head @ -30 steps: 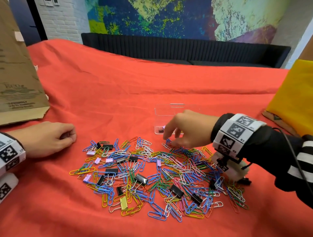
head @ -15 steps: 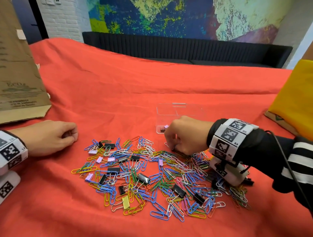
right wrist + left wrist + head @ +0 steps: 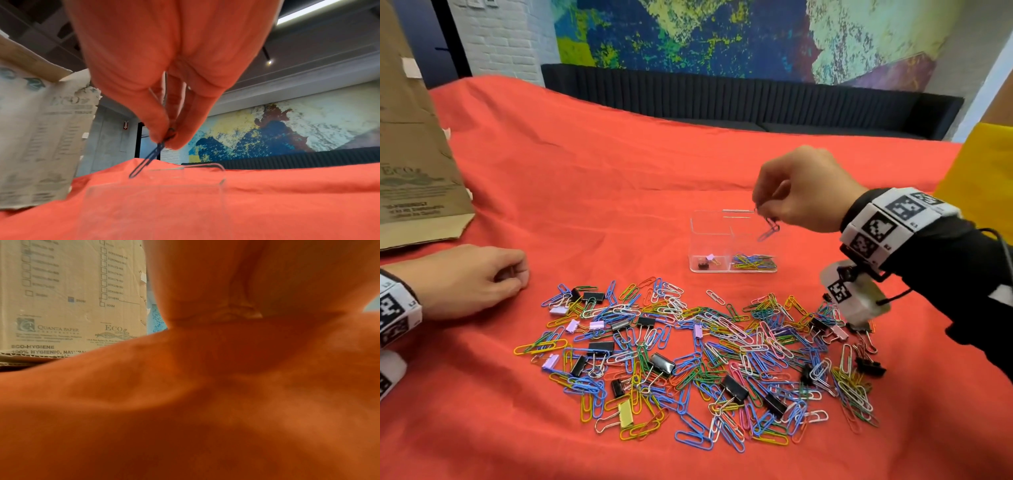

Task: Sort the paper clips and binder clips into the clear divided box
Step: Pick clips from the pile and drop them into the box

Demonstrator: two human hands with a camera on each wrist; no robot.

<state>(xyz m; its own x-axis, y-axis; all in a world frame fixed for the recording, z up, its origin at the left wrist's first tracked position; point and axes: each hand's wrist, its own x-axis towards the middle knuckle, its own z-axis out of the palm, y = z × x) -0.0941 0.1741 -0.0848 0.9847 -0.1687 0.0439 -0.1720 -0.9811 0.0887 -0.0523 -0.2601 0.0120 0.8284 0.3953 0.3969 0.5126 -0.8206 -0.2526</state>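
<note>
My right hand (image 3: 767,210) (image 3: 167,138) hovers above the right compartment of the clear divided box (image 3: 709,219) (image 3: 221,178) and pinches a blue paper clip (image 3: 769,230) (image 3: 144,162) that dangles from thumb and fingertips. That compartment holds several coloured paper clips (image 3: 753,262); the left one holds two small binder clips (image 3: 707,261). A wide pile of mixed paper clips and binder clips (image 3: 698,356) lies on the red cloth in front of the box. My left hand (image 3: 482,277) rests on the cloth at the left, fingers loosely curled, holding nothing.
A brown cardboard box (image 3: 410,161) (image 3: 68,301) stands at the far left. A yellow object (image 3: 979,171) sits at the right edge. Red cloth (image 3: 619,171) covers the whole table; a dark bench (image 3: 722,99) runs behind it.
My right hand picked a blue paper clip from the pile's far edge and lifted it up and back over the box's right compartment. The left hand stayed still.
</note>
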